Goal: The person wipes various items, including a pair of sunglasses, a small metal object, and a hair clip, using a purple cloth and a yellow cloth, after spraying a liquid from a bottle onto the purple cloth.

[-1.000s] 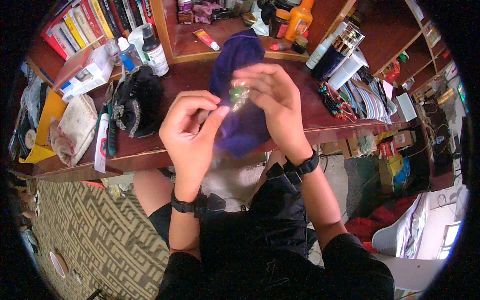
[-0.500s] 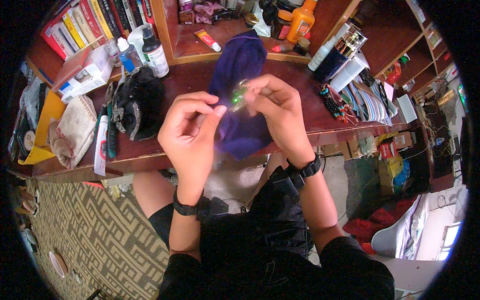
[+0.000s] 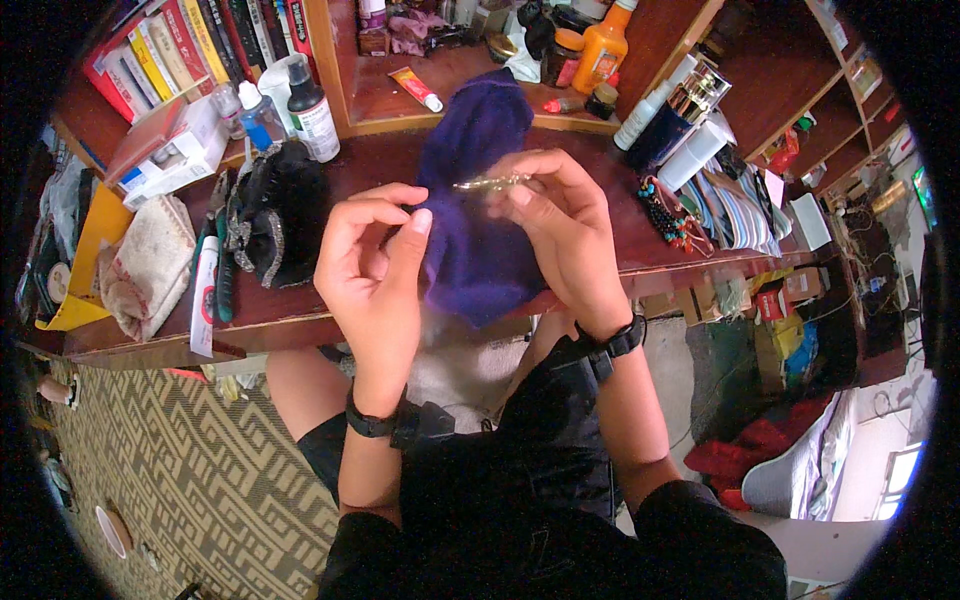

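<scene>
Between the thumb and fingers of my right hand (image 3: pixel 560 215) is a thin gold-coloured ornament (image 3: pixel 490 183), seen nearly edge-on and slightly blurred. My left hand (image 3: pixel 375 265) is held to its left, apart from it, thumb and forefinger brought close together. Whatever may be in that pinch is too small to make out. Beneath both hands a dark purple cloth (image 3: pixel 470 265) lies over the desk (image 3: pixel 360 170) and hangs past its front edge.
Left of my hands lie a black furry item (image 3: pixel 285 205), a white tube (image 3: pixel 204 290) and a beige cloth (image 3: pixel 155 260). Bottles (image 3: pixel 312 110) and books (image 3: pixel 165 50) stand behind. At right are cosmetic bottles (image 3: pixel 665 125), beaded strings (image 3: pixel 675 215) and striped fabric (image 3: pixel 735 210).
The ornament has turned in my right hand: its green stone faced up before, and now its thin edge shows. My left hand has shifted slightly left, away from it.
</scene>
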Available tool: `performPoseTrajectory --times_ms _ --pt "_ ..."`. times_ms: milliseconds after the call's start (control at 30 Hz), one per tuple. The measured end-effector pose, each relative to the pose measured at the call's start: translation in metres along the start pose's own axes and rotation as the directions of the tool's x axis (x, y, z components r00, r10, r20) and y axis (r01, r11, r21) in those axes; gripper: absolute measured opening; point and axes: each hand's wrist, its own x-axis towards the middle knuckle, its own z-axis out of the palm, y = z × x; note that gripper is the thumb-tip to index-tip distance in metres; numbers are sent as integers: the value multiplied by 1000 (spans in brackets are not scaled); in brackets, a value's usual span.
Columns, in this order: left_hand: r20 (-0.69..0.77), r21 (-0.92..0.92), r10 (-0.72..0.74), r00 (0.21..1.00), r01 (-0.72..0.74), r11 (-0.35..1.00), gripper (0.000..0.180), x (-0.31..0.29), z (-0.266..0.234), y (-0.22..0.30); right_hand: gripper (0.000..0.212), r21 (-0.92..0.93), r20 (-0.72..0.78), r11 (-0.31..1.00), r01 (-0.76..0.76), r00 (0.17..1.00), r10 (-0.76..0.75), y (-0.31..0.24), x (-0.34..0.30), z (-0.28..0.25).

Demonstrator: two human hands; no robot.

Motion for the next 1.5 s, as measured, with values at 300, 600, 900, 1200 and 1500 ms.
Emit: performPoseTrajectory --times_ms 300,600,900,1200,1500 --pt "15 -150 11 1000 -8 989 22 0 -6 -2 14 44 167 998 52 984 -58 2 3 -11" --pt "40 -9 83 996 -83 997 28 -2 -3 -3 36 -165 45 986 -21 999 28 -8 -4 8" --pt "51 92 85 995 -89 992 33 -3 2 -2 23 -171 88 984 51 995 -36 2 -3 1" --pt "57 218 145 988 -154 964 35 -3 6 -3 17 -153 204 987 55 979 -23 -1 -5 3" --pt "30 113 -12 999 9 994 39 -3 8 5 16 -184 265 979 85 964 -34 -7 -4 1"
